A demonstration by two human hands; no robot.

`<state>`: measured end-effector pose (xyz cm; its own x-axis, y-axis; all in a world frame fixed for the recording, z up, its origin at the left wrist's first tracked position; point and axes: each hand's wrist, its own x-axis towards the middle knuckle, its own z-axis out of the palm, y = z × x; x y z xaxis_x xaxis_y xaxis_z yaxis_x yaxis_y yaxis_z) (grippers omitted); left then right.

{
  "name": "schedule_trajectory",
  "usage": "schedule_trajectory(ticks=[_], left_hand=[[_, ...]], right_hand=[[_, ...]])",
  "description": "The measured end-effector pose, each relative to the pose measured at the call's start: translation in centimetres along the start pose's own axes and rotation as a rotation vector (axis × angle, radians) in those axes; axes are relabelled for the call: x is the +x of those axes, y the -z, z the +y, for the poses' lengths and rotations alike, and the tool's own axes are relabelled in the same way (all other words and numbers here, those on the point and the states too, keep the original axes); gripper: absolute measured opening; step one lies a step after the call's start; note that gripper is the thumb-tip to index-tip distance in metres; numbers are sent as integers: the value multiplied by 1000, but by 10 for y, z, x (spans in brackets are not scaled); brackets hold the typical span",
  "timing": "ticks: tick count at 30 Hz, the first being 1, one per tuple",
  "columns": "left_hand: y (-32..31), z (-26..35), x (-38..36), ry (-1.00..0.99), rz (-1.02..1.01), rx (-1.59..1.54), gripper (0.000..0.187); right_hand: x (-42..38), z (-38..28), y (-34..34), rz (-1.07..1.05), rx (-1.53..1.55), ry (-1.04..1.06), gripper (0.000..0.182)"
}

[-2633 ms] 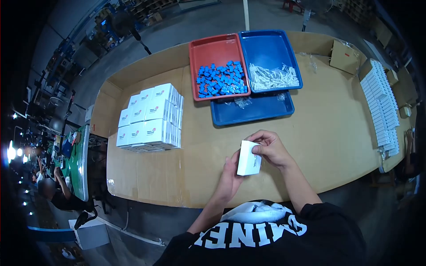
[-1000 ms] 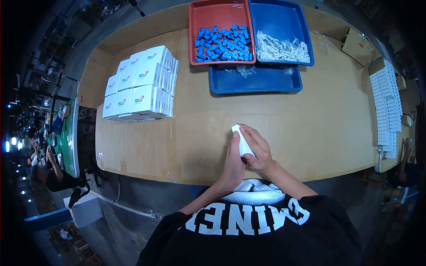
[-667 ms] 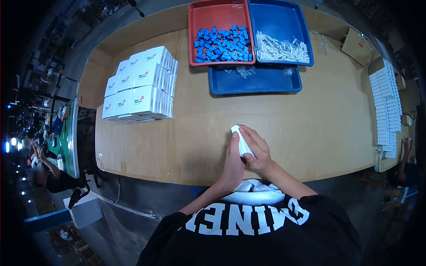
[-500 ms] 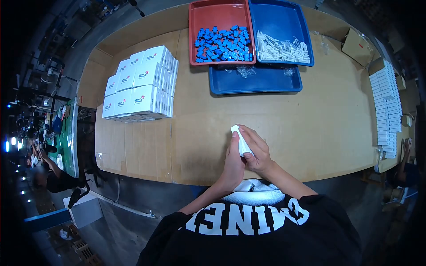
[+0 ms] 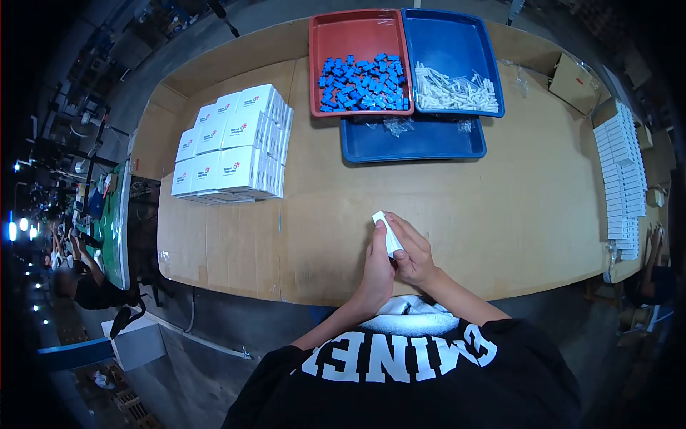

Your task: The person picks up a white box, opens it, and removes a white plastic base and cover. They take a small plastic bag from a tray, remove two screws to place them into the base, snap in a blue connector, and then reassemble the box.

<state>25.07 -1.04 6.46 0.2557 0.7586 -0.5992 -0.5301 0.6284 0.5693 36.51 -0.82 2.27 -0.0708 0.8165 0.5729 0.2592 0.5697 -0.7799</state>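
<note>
A small white box (image 5: 390,239) is held between both hands above the cardboard table, near its front edge. My left hand (image 5: 376,266) wraps the near left side of the box, its thumb along the side. From the right, my right hand (image 5: 416,250) closes round the box with its fingers over the far side and its thumb at the near end. The palms almost meet below the box, and part of it is hidden by the fingers.
Stacked white boxes (image 5: 227,154) stand at the left. At the back are a red tray (image 5: 361,36) of blue parts, a blue tray (image 5: 446,32) of white pieces and a lower blue tray (image 5: 414,146). More narrow boxes (image 5: 620,179) are piled at the right.
The view has shifted slightly, so the table and trays appear a little lower. Both hands keep their hold on the white box, with hardly any change in grip.
</note>
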Motion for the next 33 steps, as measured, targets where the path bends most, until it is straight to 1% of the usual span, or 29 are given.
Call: schedule_trajectory(ticks=[6,8,13,18,20,24,25,26,27,28,29,30,32,33], left_hand=[[-1,-1,-1,6,27,-18,47],[-1,-2,-1,-9,23,-16,47],[2,-5,1,-5,32,-10,47],[5,-5,1,0,-2,-24,50],[8,-2,3,-7,-16,-27,51],[14,5,9,-48,-25,-1,54],[15,8,9,-49,-20,-4,54],[17,12,7,-136,-17,116,57],[17,15,6,-223,-17,236,60],[18,16,6,-225,-17,236,60],[17,17,7,-323,-2,323,59],[16,17,7,-422,12,410,58],[12,20,4,-450,-21,433,58],[10,21,3,-476,-45,454,58]], right_hand=[[-4,0,-1,-1,7,-10,64],[-4,-1,-2,-6,-29,-26,72],[-5,-4,-2,0,-3,-63,72],[-4,-4,-1,-11,-2,-79,73],[-3,-4,-1,-38,65,-117,63],[3,1,5,-96,187,-197,61],[3,-1,4,-58,264,-326,59],[4,-4,3,-20,339,-456,56],[6,-9,5,-23,342,-456,56],[11,-15,9,-68,309,-467,53],[13,-19,12,-111,273,-477,51],[14,-20,13,-107,269,-473,51],[15,-24,12,-172,277,-534,48],[14,-25,11,-170,275,-528,48]])
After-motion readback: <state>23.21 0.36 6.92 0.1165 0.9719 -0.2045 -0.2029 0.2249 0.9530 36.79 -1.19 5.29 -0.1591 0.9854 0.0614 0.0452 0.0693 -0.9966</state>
